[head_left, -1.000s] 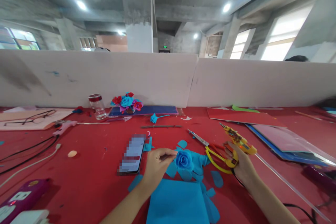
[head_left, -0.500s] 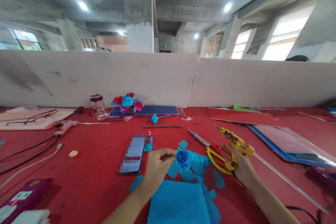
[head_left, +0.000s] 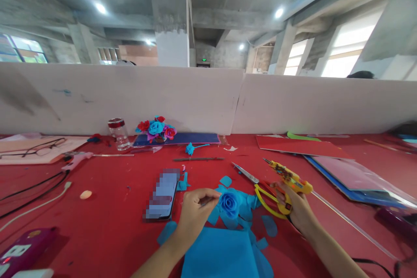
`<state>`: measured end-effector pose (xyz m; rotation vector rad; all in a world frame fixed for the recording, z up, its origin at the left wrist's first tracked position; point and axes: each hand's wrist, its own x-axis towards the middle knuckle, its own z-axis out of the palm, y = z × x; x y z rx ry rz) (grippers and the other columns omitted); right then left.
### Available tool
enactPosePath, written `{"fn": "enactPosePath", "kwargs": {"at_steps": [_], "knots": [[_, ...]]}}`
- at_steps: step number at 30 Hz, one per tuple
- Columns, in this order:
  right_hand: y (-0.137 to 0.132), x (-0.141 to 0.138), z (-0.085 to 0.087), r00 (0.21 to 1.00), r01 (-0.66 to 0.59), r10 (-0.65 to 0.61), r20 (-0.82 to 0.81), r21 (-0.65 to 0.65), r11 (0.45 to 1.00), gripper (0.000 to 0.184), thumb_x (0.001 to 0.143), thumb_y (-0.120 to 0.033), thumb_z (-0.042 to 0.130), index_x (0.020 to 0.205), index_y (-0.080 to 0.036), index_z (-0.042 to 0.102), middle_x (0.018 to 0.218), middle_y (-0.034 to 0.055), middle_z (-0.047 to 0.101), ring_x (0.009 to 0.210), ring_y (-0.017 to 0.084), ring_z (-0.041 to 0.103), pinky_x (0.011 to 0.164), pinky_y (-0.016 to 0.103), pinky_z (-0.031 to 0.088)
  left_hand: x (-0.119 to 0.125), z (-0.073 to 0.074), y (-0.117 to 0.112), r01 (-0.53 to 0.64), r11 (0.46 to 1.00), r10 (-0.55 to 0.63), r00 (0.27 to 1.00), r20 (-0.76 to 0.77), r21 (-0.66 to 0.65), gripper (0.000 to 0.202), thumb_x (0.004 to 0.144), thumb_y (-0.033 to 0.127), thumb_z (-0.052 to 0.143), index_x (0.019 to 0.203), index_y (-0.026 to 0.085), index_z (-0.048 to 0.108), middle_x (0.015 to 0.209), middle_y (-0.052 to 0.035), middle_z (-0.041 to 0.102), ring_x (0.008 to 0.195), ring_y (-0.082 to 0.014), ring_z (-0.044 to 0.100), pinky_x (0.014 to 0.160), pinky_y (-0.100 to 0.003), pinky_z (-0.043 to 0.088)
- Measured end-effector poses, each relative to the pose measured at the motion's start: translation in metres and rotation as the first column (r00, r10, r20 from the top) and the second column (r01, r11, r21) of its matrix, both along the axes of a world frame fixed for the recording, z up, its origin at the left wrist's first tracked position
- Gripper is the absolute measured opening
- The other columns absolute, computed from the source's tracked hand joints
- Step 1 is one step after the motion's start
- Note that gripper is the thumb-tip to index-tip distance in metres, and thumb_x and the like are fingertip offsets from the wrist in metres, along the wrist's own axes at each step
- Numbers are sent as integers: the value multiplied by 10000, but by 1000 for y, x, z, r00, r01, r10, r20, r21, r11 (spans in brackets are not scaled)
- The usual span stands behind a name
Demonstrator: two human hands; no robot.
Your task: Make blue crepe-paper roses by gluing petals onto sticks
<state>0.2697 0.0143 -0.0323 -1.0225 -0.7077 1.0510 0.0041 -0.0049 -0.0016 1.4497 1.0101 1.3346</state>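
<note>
While your left hand (head_left: 197, 213) pinches the blue paper rose (head_left: 229, 205) at its fingertips, your right hand (head_left: 299, 207) wraps round the yellow glue gun (head_left: 288, 176), a long clear stick (head_left: 352, 221) jutting out behind. Thin, rounded blue petals (head_left: 269, 226) lie scattered between your hands on the red worktop (head_left: 107, 234); well beyond both hands stand a pale partition (head_left: 182, 95) and a rough concrete column (head_left: 167, 4).

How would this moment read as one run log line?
left hand: pinching blue rose | right hand: gripping yellow glue gun, nozzle apart from rose | scissors: on red table
</note>
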Motion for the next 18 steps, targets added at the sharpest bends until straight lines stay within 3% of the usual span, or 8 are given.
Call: {"fn": "enactPosePath", "kwargs": {"at_steps": [11, 18], "knots": [[0, 1, 0, 999, 12, -12, 37, -20, 1000, 272, 574, -349, 767, 666, -125, 643, 390, -71, 415, 352, 26, 344, 319, 121, 284, 0, 7, -1, -44, 998, 45, 999, 19, -51, 97, 658, 237, 624, 644, 166, 690, 723, -55, 720, 684, -200, 653, 578, -254, 513], [-4, -1, 4, 999, 9, -9, 36, -6, 1000, 273, 571, -351, 774, 685, -143, 638, 422, -75, 407, 375, 29, 339, 325, 127, 298, -2, 9, -2, -62, 997, 59, 996, -61, -50, 80, 681, 213, 614, 655, 173, 678, 586, -4, 659, 601, -152, 615, 545, -209, 480]]}}
